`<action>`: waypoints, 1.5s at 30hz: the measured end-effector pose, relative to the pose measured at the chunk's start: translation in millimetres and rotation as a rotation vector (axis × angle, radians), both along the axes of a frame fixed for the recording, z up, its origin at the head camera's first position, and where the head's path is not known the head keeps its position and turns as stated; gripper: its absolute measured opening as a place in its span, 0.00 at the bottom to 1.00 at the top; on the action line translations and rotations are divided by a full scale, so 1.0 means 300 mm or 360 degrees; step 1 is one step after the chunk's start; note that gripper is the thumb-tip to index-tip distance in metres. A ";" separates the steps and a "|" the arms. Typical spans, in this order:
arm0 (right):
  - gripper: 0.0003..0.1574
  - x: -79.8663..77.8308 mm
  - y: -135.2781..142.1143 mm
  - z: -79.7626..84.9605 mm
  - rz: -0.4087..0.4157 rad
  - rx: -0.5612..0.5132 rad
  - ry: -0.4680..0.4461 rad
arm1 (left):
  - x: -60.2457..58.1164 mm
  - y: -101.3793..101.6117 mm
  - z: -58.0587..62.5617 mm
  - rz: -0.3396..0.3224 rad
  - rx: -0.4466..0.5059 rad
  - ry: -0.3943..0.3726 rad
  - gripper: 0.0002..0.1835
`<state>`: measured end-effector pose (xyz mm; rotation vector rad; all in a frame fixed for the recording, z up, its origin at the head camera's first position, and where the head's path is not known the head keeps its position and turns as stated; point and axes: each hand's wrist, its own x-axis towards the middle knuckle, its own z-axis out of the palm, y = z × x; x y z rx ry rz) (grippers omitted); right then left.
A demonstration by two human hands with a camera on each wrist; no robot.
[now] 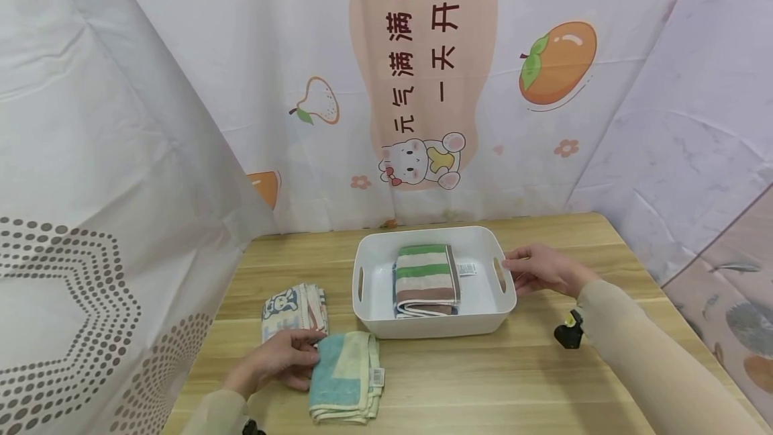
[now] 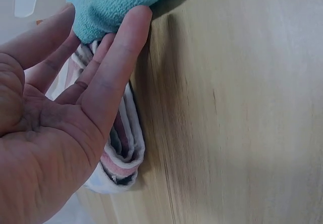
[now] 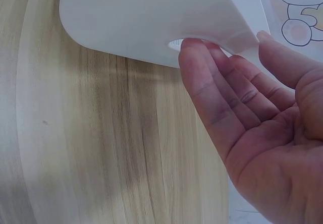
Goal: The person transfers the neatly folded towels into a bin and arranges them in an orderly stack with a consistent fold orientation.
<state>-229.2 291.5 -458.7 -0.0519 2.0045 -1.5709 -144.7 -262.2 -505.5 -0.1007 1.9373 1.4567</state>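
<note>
Teal and cream terry makes up the folded towel (image 1: 344, 374) at my left hand (image 1: 280, 358); it lies on the wood-grain tabletop (image 1: 447, 395), in front of the white basin (image 1: 435, 329) at its left corner, a pale label showing on its right side. My left fingers are nearly straight and loose, touching the towel's left edge. Just beyond that hand sits another folded towel, the bear-print one (image 1: 284, 311), with pinkish folds. My right hand (image 1: 543, 268) is at the basin's right end, fingers extended and relaxed, their tips at the handle slot (image 3: 175, 44) and the thumb by the rim. Inside the basin lies a striped towel (image 1: 425, 280) in green, cream and brown. Behind everything hangs a fruit-printed cloth (image 1: 302, 32).
</note>
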 end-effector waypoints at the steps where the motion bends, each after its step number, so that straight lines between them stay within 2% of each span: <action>1: 0.35 0.000 0.000 0.000 0.0000 0.0001 -0.0001 | 0.001 0.002 0.000 0.0007 -0.0008 0.0004 0.33; 7: 0.35 0.002 -0.001 -0.003 -0.0006 0.0008 -0.0010 | 0.005 0.012 0.003 0.0002 -0.0045 0.0046 0.32; 15: 0.35 0.002 -0.001 -0.007 -0.0008 0.0015 -0.0005 | 0.005 0.012 0.009 -0.0045 -0.0118 0.0174 0.24; 28: 0.33 0.004 -0.002 -0.008 -0.0012 0.0030 -0.0001 | 0.018 0.034 -0.019 -0.0012 -0.0192 0.0197 0.37; 37: 0.33 0.003 -0.001 -0.008 -0.0010 0.0029 0.0000 | 0.019 0.063 -0.024 0.0019 -0.0349 0.0272 0.36; 45: 0.34 0.002 -0.005 0.000 -0.0002 0.0041 0.0003 | 0.022 0.078 -0.025 0.0028 -0.0380 0.0282 0.33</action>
